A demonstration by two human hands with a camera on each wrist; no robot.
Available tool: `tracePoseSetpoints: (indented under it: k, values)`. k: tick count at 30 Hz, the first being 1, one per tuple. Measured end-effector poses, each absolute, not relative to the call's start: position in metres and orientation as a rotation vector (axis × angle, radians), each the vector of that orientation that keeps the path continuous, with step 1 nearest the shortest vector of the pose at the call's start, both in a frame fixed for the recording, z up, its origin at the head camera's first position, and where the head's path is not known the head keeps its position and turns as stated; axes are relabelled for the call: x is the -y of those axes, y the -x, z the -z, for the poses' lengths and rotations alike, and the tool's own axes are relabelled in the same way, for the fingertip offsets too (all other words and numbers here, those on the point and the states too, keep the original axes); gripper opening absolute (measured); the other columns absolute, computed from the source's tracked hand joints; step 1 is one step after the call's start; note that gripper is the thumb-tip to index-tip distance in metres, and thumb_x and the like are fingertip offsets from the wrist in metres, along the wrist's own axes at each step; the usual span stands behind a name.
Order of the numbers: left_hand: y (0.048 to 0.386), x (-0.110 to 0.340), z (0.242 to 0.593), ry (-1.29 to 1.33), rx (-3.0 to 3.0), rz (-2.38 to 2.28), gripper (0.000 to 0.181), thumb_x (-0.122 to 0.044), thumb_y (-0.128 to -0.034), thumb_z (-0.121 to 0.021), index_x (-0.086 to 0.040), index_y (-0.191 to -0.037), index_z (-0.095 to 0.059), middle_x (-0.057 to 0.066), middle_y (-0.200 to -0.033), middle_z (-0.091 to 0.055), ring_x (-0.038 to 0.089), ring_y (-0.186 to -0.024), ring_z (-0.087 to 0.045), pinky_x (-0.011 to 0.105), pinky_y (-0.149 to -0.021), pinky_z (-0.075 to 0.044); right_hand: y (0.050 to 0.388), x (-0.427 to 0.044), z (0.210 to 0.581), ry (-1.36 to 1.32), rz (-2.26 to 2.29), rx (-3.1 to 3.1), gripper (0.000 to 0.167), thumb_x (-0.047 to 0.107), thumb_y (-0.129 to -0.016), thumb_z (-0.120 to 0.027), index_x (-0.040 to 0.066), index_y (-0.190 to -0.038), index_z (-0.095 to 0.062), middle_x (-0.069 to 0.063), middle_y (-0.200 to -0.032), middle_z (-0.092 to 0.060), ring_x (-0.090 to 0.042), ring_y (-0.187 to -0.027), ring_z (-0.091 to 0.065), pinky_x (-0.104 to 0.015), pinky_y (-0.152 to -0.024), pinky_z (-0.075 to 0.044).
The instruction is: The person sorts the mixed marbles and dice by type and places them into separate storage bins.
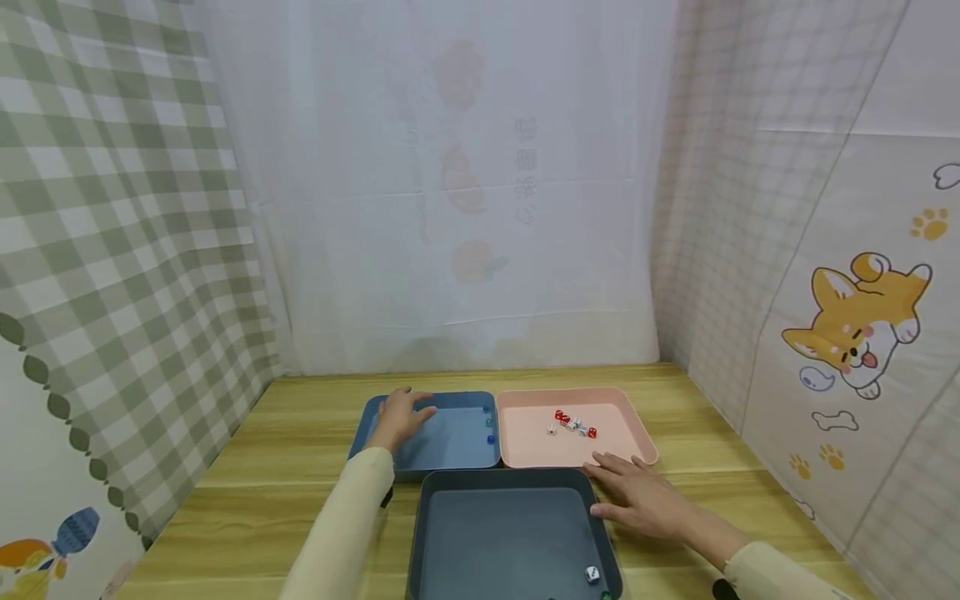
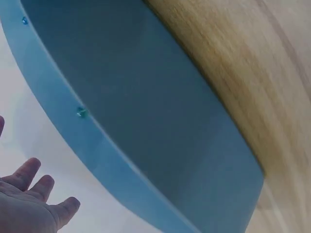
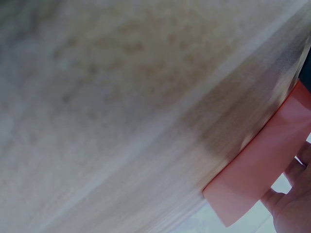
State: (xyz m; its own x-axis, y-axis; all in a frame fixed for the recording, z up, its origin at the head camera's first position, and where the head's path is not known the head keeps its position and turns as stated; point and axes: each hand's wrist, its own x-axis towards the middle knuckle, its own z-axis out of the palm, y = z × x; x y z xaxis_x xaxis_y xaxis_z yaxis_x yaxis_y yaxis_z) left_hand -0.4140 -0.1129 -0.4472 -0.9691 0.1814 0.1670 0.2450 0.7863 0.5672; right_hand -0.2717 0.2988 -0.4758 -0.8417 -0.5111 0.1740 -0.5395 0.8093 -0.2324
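My left hand (image 1: 402,419) hovers over the left side of a blue tray (image 1: 450,446), its fingers and thumb apart with nothing between them. Small blue and green pieces, including a blue one (image 1: 491,439), lie along that tray's right side. The left wrist view shows the tray wall, spread fingertips (image 2: 43,183) and a green piece (image 2: 81,112). My right hand (image 1: 641,500), palm down and fingers relaxed, is beside the dark grey tray (image 1: 502,533) and the near edge of the pink tray (image 1: 525,446). Whether it touches either is unclear. Several red and white dice (image 1: 574,424) lie in the pink tray.
A white die (image 1: 592,575) and a partly cut-off green piece (image 1: 606,596) lie at the dark tray's near right. All three trays sit close together on a wood-grain table (image 1: 247,492). Hanging cloths (image 1: 465,192) enclose its back and sides.
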Motion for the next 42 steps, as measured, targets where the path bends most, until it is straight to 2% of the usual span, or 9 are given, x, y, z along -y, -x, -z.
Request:
tracePoseSetpoints:
  k: [11, 18, 26, 35, 42]
  values:
    - [0.406, 0.103, 0.440, 0.528, 2.875, 0.915, 0.040, -0.027, -0.0956, -0.069, -0.011, -0.133, -0.066, 0.026, -0.150, -0.040, 0.046, -0.140, -0.032, 0.066, -0.111, -0.018, 0.272, -0.299, 0.475, -0.854, -0.416, 2.881, 0.068, 0.056, -0.096, -0.057, 0.007, -0.143, -0.055, -0.022, -0.147, -0.047, -0.043, -0.134, -0.043, -0.071, -0.104, -0.026]
    - [0.393, 0.095, 0.444, 0.616, 2.879, 0.933, 0.039, -0.029, -0.0961, -0.068, -0.014, -0.132, -0.066, 0.024, -0.152, -0.038, 0.044, -0.141, -0.031, 0.066, -0.112, -0.016, 0.271, -0.297, 0.478, -0.872, -0.413, 2.869, 0.068, 0.055, -0.096, -0.058, 0.006, -0.142, -0.055, -0.022, -0.146, -0.048, -0.044, -0.133, -0.044, -0.071, -0.102, -0.028]
    - [0.375, 0.072, 0.433, 0.797, 2.851, 0.908, 0.039, -0.030, -0.0955, -0.069, -0.015, -0.131, -0.067, 0.021, -0.153, -0.037, 0.043, -0.143, -0.028, 0.064, -0.114, -0.016, 0.270, -0.297, 0.474, -0.851, -0.407, 2.875, 0.067, 0.055, -0.096, -0.057, 0.007, -0.143, -0.054, -0.021, -0.147, -0.047, -0.044, -0.134, -0.042, -0.075, -0.101, -0.025]
    - [0.355, 0.037, 0.428, 1.010, 2.835, 0.794, 0.039, -0.032, -0.0947, -0.070, -0.016, -0.130, -0.068, 0.015, -0.153, -0.041, 0.038, -0.145, -0.028, 0.063, -0.111, -0.024, 0.270, -0.297, 0.473, -0.818, -0.393, 2.892, 0.068, 0.056, -0.096, -0.056, 0.009, -0.144, -0.053, -0.019, -0.148, -0.046, -0.043, -0.136, -0.041, -0.078, -0.099, -0.023]
    - [0.335, 0.012, 0.428, 1.174, 2.863, 0.793, 0.037, -0.035, -0.0935, -0.071, -0.023, -0.129, -0.070, 0.007, -0.153, -0.040, 0.030, -0.142, -0.035, 0.054, -0.110, -0.033, 0.270, -0.297, 0.474, -0.810, -0.402, 2.918, 0.067, 0.056, -0.096, -0.056, 0.010, -0.145, -0.053, -0.019, -0.149, -0.046, -0.043, -0.137, -0.040, -0.078, -0.099, -0.022]
